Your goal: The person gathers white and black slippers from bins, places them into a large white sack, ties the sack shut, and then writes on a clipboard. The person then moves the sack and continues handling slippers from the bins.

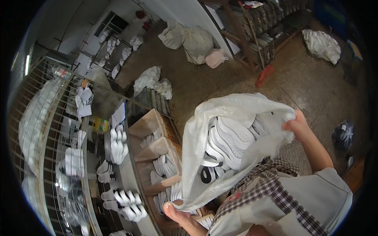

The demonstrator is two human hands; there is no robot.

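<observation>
White sack: a pale woven sack point(262, 151) is held up in front of the person, right of centre in the view, its mouth spread wide and facing the viewer.
Left hand: this hand point(177, 214), low in the view, is closed on the sack's near left corner, thumb against the rim.
Right hand: this hand point(300, 126) is closed around the sack's far right edge, the cloth bunched in its grip; the sack hides most of its fingers.
Inside the sack: many white shoe soles point(230, 141) lie in a loose overlapping heap, a few showing black parts near the bottom.
Wooden bins: just left of the sack stands a row of wooden bins point(178, 146) with more white soles in their compartments.
Shelf: further left, a long shelf point(132, 173) carries stacks of soles, some white, some black and white.
Wire rack: at the far left, a metal rack point(41, 185) rises beside pale bundles.
Floor: beyond the sack, on the brown floor point(232, 80), sit large stuffed sacks point(197, 43), a pinkish bag point(215, 58) and a red object point(265, 74).
Clothing: the person wears a checked apron point(271, 188) over a light top.
</observation>
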